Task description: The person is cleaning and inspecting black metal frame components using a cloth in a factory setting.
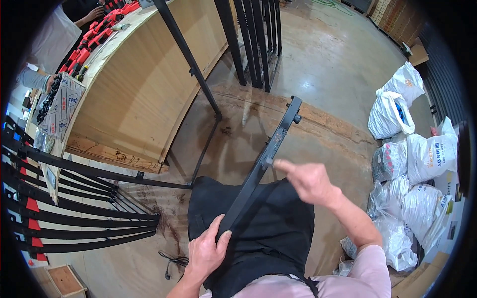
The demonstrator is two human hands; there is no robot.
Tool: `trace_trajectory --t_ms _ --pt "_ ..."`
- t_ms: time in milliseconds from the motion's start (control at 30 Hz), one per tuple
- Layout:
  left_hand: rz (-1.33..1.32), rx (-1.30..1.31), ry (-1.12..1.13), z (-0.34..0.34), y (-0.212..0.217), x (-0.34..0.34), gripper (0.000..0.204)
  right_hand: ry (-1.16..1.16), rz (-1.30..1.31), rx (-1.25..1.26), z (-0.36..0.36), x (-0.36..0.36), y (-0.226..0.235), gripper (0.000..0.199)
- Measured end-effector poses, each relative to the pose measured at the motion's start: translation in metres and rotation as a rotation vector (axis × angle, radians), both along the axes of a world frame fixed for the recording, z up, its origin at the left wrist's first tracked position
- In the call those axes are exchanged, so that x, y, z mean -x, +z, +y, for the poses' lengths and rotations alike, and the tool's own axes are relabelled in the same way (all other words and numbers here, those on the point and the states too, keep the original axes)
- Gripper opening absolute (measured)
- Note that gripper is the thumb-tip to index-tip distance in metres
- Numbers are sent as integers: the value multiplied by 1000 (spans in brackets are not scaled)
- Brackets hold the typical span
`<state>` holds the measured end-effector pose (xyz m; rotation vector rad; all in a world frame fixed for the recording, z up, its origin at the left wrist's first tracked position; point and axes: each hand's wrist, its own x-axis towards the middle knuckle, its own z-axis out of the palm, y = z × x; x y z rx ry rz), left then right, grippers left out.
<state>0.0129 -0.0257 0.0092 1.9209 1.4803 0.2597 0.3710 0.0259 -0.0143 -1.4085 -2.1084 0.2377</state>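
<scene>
Clasping the black metal bar (255, 177) slanting over the lap (271, 228), the left hand (206, 252) might lose it if the blurred right hand (312, 182), just beside it, grip unclear, pushes too hard.

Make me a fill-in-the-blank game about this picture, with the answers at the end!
The hand gripping the lower end of the long dark bar is the ____ one.
The white sacks are on the picture's ____ side.
The person's own sleeve is pale ____.

Missing words: left; right; pink.
</scene>
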Motion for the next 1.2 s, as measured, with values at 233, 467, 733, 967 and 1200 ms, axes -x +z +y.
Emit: trace_trajectory --t_ms 233,467,733,967,1200 --pt "24 -5 -9 -3 -3 -1 51 103 -14 -40 -15 20 -2 54" --pt "47 0 -12 -3 -1 -5 52 -192 92 -157 21 -27 -10 49" --pt "15 5 -1 -6 -1 -6 51 -198 61 -58 25 -32 -9 50" --pt "50 8 7 -7 2 -8 51 -157 98 -116 27 -35 -11 51" --pt "41 -1 3 -6 1 -7 51 -121 69 -71 25 -36 -14 50"
